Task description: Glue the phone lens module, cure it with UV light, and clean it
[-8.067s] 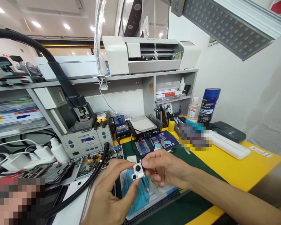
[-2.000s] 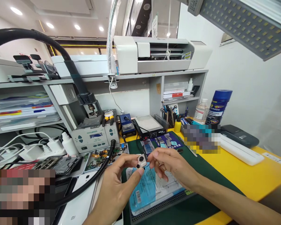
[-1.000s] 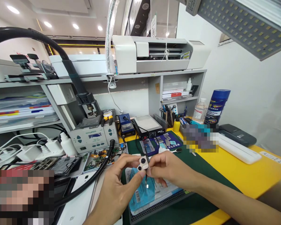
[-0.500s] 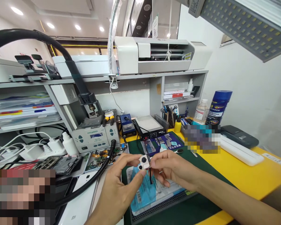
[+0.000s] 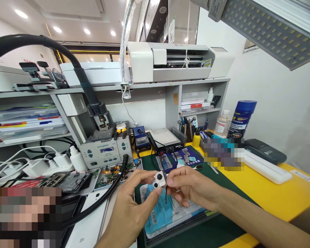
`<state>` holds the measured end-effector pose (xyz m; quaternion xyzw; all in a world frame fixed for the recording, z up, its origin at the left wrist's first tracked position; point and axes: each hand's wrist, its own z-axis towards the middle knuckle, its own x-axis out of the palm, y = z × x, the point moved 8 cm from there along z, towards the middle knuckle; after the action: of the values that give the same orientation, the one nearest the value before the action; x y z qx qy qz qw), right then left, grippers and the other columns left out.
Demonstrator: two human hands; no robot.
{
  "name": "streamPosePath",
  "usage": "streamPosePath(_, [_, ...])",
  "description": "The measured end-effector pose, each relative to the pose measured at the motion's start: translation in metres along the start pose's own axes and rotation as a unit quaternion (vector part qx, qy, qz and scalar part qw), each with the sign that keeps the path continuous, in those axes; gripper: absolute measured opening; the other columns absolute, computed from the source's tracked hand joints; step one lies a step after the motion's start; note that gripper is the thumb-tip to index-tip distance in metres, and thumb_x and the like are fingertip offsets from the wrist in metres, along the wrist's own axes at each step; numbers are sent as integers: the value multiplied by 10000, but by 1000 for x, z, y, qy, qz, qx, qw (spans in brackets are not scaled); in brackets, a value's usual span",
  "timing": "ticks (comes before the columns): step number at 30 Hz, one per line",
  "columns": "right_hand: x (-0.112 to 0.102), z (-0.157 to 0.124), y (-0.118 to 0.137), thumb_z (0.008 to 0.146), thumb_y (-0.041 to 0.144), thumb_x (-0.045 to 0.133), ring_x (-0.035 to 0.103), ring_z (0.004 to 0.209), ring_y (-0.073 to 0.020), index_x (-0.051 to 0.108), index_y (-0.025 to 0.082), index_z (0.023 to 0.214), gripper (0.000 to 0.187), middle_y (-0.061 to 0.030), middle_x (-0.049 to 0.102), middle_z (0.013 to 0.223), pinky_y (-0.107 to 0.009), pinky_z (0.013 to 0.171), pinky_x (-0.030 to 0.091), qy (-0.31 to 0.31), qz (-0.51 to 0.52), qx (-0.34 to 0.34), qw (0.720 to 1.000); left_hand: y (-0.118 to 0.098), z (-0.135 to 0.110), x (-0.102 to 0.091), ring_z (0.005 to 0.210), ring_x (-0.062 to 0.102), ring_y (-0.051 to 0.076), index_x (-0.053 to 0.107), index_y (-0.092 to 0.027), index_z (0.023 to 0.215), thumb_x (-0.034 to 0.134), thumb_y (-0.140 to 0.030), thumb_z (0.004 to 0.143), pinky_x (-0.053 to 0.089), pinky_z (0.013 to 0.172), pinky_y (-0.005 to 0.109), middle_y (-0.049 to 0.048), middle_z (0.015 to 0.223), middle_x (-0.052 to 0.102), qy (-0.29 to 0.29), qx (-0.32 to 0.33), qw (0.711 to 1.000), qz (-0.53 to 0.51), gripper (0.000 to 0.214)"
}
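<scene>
A small white camera module (image 5: 159,179) with two dark round lenses is held up at the middle of the view. My left hand (image 5: 136,198) pinches it between thumb and index finger from the left and below. My right hand (image 5: 188,184) closes its fingertips on the module's right edge. A thin dark strip, apparently its cable, hangs below between the hands. Beneath them lies a blue and white plastic packet (image 5: 160,213) on a black perforated plate (image 5: 175,229), over a green mat (image 5: 209,229).
A grey soldering station (image 5: 105,151) with a black hose stands at the left, beside a tray of circuit boards (image 5: 111,175). A white phone-like device (image 5: 86,217) lies left of my left hand. At the right are a blue spray can (image 5: 240,119) and a clear bottle (image 5: 222,124).
The view has shifted very slightly. Both hands keep their grip on the camera module, and the dark strip below it now looks thinner, as if turned edge-on.
</scene>
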<state>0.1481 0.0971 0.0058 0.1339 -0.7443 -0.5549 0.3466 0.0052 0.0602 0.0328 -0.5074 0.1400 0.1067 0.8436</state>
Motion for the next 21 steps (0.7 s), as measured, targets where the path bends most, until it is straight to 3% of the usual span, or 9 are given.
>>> streamPosePath(21, [-3, 1, 1, 836, 308, 761, 519, 452, -56, 727, 90, 752, 237, -61, 694, 732, -165, 391, 410, -3, -29, -27, 999, -2, 3, 2, 972, 567, 179, 623, -272, 1046, 630, -291, 901, 436, 857, 303, 4, 996, 589, 9, -11, 999, 46, 147])
